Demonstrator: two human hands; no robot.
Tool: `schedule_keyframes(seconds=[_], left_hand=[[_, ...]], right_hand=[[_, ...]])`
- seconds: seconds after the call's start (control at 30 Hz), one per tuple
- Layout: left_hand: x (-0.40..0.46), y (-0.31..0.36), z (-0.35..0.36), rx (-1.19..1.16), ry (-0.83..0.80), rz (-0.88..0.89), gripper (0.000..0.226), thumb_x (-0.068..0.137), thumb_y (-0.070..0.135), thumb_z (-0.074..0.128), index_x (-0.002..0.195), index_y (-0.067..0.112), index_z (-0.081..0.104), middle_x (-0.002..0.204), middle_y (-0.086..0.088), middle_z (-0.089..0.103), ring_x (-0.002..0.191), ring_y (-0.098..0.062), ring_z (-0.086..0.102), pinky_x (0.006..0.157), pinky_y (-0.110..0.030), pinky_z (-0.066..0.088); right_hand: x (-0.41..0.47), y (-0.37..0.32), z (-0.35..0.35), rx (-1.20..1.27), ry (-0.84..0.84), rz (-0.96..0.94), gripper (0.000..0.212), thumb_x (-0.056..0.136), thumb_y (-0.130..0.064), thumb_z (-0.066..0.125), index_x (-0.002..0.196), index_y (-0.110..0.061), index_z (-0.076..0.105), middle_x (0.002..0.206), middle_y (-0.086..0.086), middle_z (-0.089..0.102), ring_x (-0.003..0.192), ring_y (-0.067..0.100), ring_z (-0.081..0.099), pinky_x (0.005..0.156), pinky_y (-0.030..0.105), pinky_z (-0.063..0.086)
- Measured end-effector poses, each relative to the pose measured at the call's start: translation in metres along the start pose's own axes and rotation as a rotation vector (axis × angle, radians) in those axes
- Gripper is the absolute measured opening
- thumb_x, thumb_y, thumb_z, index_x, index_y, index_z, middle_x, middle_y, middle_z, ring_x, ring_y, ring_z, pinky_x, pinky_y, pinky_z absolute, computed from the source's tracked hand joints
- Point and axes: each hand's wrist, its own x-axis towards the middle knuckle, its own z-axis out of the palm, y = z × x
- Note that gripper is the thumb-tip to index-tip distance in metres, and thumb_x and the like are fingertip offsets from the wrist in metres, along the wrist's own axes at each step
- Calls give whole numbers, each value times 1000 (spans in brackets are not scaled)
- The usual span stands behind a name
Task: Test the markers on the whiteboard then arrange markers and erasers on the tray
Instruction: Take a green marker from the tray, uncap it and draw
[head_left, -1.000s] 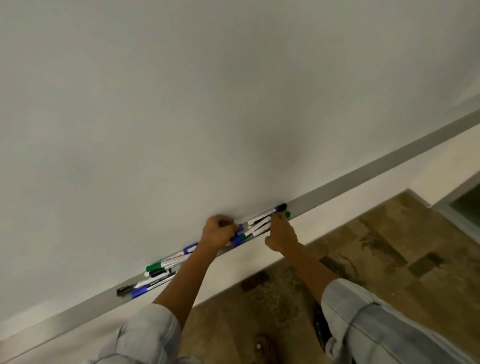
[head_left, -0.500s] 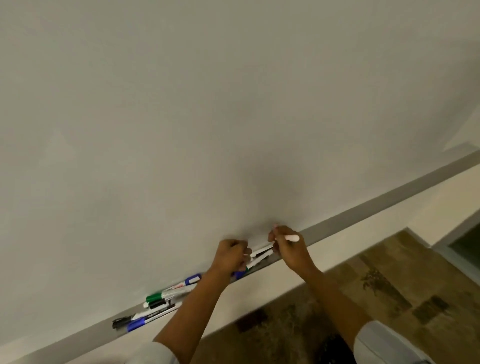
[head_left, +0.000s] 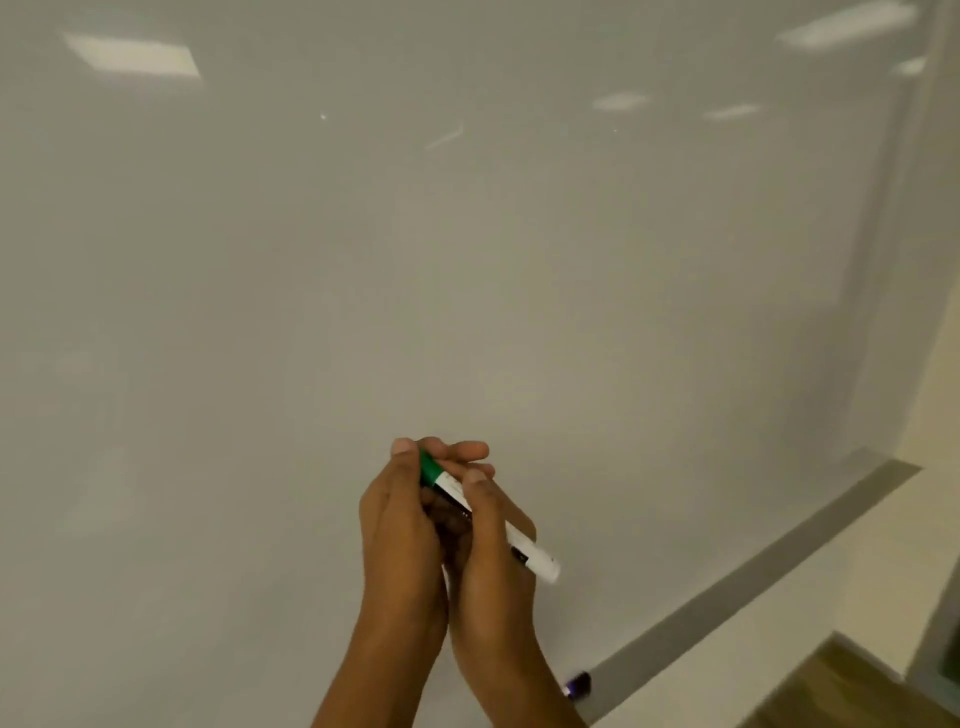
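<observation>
A white marker (head_left: 535, 558) with a green cap (head_left: 430, 469) is held up in front of the whiteboard (head_left: 467, 234). My left hand (head_left: 400, 519) grips the green cap end, thumb on top. My right hand (head_left: 488, 540) holds the white barrel, whose rear end sticks out to the lower right. The grey tray (head_left: 753, 582) runs along the board's lower edge. One blue-capped marker tip (head_left: 577, 685) shows on the tray beside my right wrist; the other markers are hidden behind my arms or out of view.
The board's right frame edge (head_left: 898, 260) stands at the far right. A cream wall strip (head_left: 810, 613) lies under the tray, and brown floor (head_left: 841, 691) shows at the bottom right. Ceiling lights reflect on the board.
Both hands have risen from the tray to the front of the board with one green-capped marker, now held by both hands. The view has tilted up, and most of the tray's markers dropped out of sight.
</observation>
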Motion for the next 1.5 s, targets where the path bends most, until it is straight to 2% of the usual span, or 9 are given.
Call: schedule_keyframes(seconds=[0.17, 0.27, 0.37, 0.63, 0.87, 1.1, 1.23, 1.37, 1.5], left_hand=[[3, 68, -13, -18, 126, 81, 38, 103, 34, 37, 75, 16, 56, 78, -3, 75, 69, -14, 74, 66, -31, 53], [26, 144, -52, -41, 260, 347, 37, 103, 36, 31, 71, 26, 46, 82, 4, 75, 82, -13, 75, 67, -28, 47], [27, 196, -66, 74, 197, 554, 42, 104, 41, 27, 71, 28, 51, 89, 3, 77, 94, -16, 73, 74, -32, 45], [14, 204, -89, 199, 252, 518, 44, 105, 40, 26, 95, 19, 64, 100, -1, 77, 97, -18, 72, 81, -36, 51], [16, 208, -108, 222, 208, 494, 42, 105, 39, 28, 106, 18, 64, 105, -3, 76, 93, -18, 71, 75, -34, 52], [18, 197, -101, 185, 97, 495, 22, 104, 31, 36, 101, 18, 54, 102, -8, 76, 90, -21, 70, 72, -36, 51], [23, 190, -93, 156, 50, 496, 22, 104, 29, 38, 89, 20, 51, 105, -9, 76, 89, -21, 69, 69, -34, 50], [27, 177, -85, 140, 44, 483, 20, 101, 26, 45, 96, 16, 61, 105, -7, 76, 89, -21, 69, 70, -33, 52], [32, 158, -75, 158, 32, 474, 22, 103, 22, 43, 102, 14, 64, 105, -6, 76, 90, -22, 68, 70, -33, 51]], right_hand=[[-17, -17, 37, -205, -83, -359, 27, 99, -30, 51, 104, -25, 76, 100, -4, 76, 93, 15, 73, 77, 28, 59], [-43, -19, 35, -312, -187, -556, 28, 97, -42, 54, 103, -26, 76, 78, -4, 75, 57, 10, 68, 56, 22, 55], [-33, -33, 51, -302, -171, -622, 21, 93, -44, 56, 108, -35, 66, 65, -7, 70, 48, 12, 64, 47, 26, 53], [88, -38, 145, -539, -120, -900, 22, 85, -27, 72, 77, -8, 64, 69, 1, 67, 51, 17, 60, 45, 36, 48], [78, 18, 122, -648, -32, -1117, 26, 87, -20, 73, 67, -6, 63, 58, 3, 59, 46, 18, 51, 42, 34, 45], [89, -27, 105, -444, 58, -875, 26, 88, -21, 72, 69, -5, 63, 56, 3, 57, 47, 7, 46, 48, 22, 40], [130, -63, 121, -416, 98, -887, 24, 88, -22, 72, 76, -3, 64, 63, 6, 63, 51, 12, 54, 50, 29, 44], [115, -12, 87, -603, 76, -1005, 30, 89, -23, 70, 66, -9, 57, 57, 4, 56, 48, 17, 52, 47, 32, 45], [94, 16, 41, -613, 52, -893, 26, 86, -21, 71, 70, -3, 62, 65, 6, 65, 53, 20, 62, 47, 39, 51]])
